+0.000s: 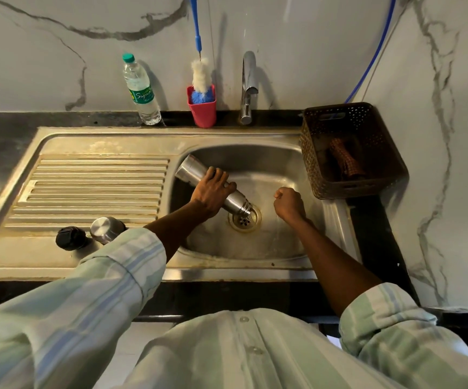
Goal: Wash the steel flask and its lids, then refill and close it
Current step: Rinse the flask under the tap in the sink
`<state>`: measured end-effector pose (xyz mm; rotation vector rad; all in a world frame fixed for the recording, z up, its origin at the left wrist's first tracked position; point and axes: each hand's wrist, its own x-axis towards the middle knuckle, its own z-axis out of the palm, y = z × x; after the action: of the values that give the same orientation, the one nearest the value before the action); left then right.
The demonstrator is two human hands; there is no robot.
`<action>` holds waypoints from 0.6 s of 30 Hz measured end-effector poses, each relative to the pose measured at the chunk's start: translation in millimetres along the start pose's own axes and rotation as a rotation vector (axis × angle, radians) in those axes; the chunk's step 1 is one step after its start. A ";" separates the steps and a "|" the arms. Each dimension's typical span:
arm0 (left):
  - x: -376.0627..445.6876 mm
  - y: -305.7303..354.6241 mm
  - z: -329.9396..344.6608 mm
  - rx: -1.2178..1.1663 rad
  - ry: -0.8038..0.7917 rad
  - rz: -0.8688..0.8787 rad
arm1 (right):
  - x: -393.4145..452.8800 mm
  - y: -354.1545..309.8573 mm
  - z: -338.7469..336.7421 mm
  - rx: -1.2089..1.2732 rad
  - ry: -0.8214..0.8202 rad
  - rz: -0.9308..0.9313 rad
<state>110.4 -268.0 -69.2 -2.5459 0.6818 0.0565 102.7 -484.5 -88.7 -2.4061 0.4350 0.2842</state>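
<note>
**One head-worn view, looking steeply down into the sink**

A single wide-angle camera sits on the person's head and faces forward and down. It looks from above the person's chest over the front edge of the surface (pixel 11 130) onto the sink (pixel 283 153), which fills the middle of the frame at arm's reach. The marble wall (pixel 59 66) behind rises across the top, bent by the lens. Both sleeves enter from the bottom corners. There is no second view to share any part of the scene.
</note>
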 end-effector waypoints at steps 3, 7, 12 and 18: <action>0.1 1.7 -5.3 0.060 0.003 0.010 | -2.5 -1.2 -0.1 -0.007 -0.008 -0.011; -0.3 3.9 -14.1 0.168 0.008 0.021 | -5.9 -4.1 1.5 -0.026 -0.002 -0.024; -2.6 8.6 -27.7 0.296 -0.008 -0.001 | -11.7 -13.2 4.0 -0.095 0.006 -0.065; -3.3 15.6 -38.2 0.441 0.002 -0.008 | -14.5 -23.2 0.6 -0.146 0.012 -0.132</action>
<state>96.8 -296.4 -42.4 -2.1249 0.6069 -0.0897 98.1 -463.9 -71.2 -2.5668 0.2674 0.2511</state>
